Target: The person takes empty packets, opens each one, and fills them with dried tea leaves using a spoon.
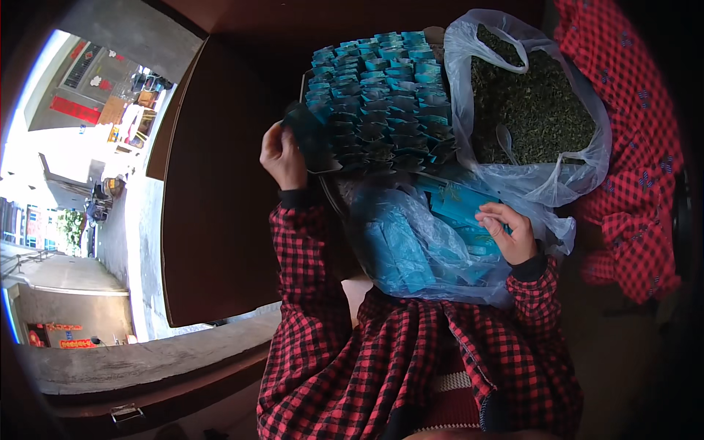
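My left hand (284, 157) grips a dark teal sachet (305, 129) between thumb and fingers, at the near left corner of a tray of sachets. Rows of teal sachets (379, 93) stand upright and close together in that tray. My right hand (510, 231) hovers over flat blue sachets (454, 203) at the mouth of a clear plastic bag (423, 236). Its thumb and fingers are bent and slightly apart, with nothing seen between them. More flat sachets show through the bag, which lies before my lap.
Right of the tray, a white plastic carrier bag (462, 110) holds loose dried green leaves (528, 104) with a clear plastic spoon (504, 142) in them. Red checked cloth (632, 137) borders it. A dark brown door panel (220, 187) stands at left, beside a bright outdoor yard (104, 269).
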`<state>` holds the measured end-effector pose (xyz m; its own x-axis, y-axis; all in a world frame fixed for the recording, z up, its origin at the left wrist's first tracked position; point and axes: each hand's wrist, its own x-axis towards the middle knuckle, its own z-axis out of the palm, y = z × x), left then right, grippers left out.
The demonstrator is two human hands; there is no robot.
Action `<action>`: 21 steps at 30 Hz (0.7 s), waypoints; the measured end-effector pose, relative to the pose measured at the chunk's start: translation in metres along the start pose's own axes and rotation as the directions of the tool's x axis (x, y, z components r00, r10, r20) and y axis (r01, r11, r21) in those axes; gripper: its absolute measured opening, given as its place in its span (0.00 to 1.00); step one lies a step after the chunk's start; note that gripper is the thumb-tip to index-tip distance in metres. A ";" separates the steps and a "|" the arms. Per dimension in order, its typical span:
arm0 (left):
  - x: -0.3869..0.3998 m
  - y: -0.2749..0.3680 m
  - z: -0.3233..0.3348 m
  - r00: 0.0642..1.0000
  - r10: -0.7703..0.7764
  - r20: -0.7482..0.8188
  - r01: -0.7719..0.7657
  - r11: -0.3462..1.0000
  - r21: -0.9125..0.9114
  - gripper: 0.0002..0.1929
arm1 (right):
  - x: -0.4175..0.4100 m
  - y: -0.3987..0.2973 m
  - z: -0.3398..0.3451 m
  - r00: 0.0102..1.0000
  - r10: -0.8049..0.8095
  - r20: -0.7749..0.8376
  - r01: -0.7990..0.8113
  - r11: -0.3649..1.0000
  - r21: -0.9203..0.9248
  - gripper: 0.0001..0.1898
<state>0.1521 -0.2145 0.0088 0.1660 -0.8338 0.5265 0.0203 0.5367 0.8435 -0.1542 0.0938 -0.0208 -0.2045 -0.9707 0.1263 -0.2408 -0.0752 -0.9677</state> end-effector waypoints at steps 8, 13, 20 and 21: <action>-0.004 -0.044 -0.005 0.936 -0.180 0.303 0.056 0.924 0.377 0.22 | -0.001 0.004 0.007 0.999 0.025 0.023 -0.025 0.999 -0.021 0.14; -0.009 -0.037 -0.014 0.967 -0.131 0.218 0.059 0.949 0.310 0.24 | -0.001 0.006 0.003 1.000 -0.001 -0.008 0.001 0.993 -0.114 0.13; -0.061 0.091 0.044 0.951 0.050 0.306 -0.027 0.997 -0.079 0.14 | 0.000 0.020 0.001 0.978 -0.209 -0.008 0.133 0.653 -0.746 0.16; -0.076 0.100 0.057 0.872 0.099 0.479 -0.046 0.992 -0.121 0.12 | -0.004 0.027 0.001 0.988 -0.152 -0.010 0.098 0.689 -0.718 0.17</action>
<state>0.0849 -0.1046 0.0588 -0.3258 -0.7360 0.5934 0.1319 0.5861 0.7994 -0.1592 0.0957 -0.0474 -0.1753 -0.9456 0.2739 -0.8673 0.0167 -0.4975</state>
